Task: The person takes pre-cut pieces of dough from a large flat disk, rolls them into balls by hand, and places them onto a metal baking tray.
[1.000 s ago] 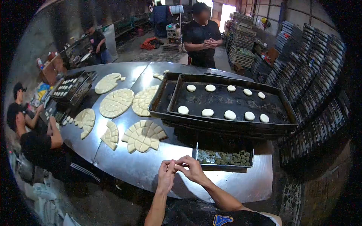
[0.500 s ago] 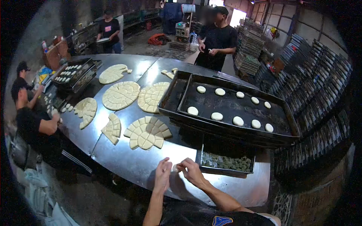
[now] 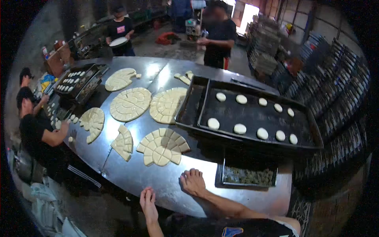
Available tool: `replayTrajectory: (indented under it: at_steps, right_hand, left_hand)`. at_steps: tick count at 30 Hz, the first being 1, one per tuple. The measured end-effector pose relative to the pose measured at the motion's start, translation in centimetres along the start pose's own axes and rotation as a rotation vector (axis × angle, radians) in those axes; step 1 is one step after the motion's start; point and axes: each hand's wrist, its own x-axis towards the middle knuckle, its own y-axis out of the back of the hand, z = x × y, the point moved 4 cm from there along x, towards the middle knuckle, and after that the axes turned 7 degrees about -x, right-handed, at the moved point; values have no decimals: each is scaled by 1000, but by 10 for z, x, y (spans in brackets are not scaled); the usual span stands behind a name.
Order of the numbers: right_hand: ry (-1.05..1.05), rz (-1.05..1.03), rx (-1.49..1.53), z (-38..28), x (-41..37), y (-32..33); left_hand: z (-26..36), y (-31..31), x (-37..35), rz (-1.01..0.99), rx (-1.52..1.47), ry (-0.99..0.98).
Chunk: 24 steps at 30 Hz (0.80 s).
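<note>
My right hand (image 3: 193, 181) lies palm down on the metal table (image 3: 166, 185), fingers slightly apart; whatever may be under its palm is hidden. Off the table's near edge, my left hand (image 3: 149, 202) has loosely bent fingers and nothing visible in it. Just beyond my right hand is a scored, fan-shaped dough piece (image 3: 162, 146). A smaller scored dough wedge (image 3: 123, 143) lies to its left. To the right of my right hand stands a tray of green filling pieces (image 3: 248, 175). Behind that, a large black tray (image 3: 252, 114) holds two rows of flat white dough rounds (image 3: 239, 128).
More scored dough sheets (image 3: 130, 104) lie farther back. A smaller tray of dough rounds (image 3: 75, 81) stands at the far left. Two people are beside the left edge, one person (image 3: 121, 31) holds a round pan, and another (image 3: 219, 37) stands behind the table. Racks (image 3: 335, 75) line the right.
My hands have moved apart: the right went down onto the table, the left toward me past the edge. The person behind the table has turned, and the pan is held differently.
</note>
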Motion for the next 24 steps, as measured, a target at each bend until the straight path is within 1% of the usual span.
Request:
replayTrajectory:
  at_steps: [2,3,4,6,7,8,10,11,12,14,15,17,18,19,20,21,22,24]
  right_hand:
    - [-11,23,17,0,0,-1]
    - [-13,48,25,4,0,0]
    - [-77,67,33,10,-1,-1]
    - [108,87,48,19,-4,-7]
    - [84,13,71,25,-12,-8]
    - [20,-268,110,28,-24,11]
    - [136,-349,100,51,-49,13]
    - [13,-387,211,60,-55,20]
    - [-9,-379,211,69,-62,31]
    - [40,-269,528,88,-83,69]
    - [-13,-241,601,98,-94,112]
    - [-99,38,548,133,-120,177]
    - [-161,122,460,155,-132,217]
    - [-250,232,445,173,-145,260]
    - [-322,486,517,203,-159,285]
    - [-346,633,395,227,-172,319]
    - [-344,780,338,261,-182,344]
    - [-448,888,212,299,-191,399]
  left_hand:
    - [-2,-12,8,-35,-106,21]
    - [0,-24,11,-52,-102,21]
    - [3,-35,13,-104,-68,49]
    - [9,-61,15,-226,-71,-20]
    - [6,-67,20,-225,-67,-10]
    - [5,-74,23,-274,-50,10]
    - [4,-81,21,-262,8,6]
    - [1,-87,17,-235,3,10]
    - [-3,-91,15,-254,7,21]
    - [-13,-94,12,-216,15,88]
    - [-15,-99,7,-214,55,110]
    - [-26,-101,5,-227,51,136]
    - [-31,-102,3,-229,47,150]
    - [-33,-108,-1,-234,48,154]
    - [-33,-115,-6,-217,66,151]
    - [-33,-120,-11,-200,83,146]
    - [-35,-123,-13,-200,80,146]
    - [-40,-126,-13,-224,94,138]
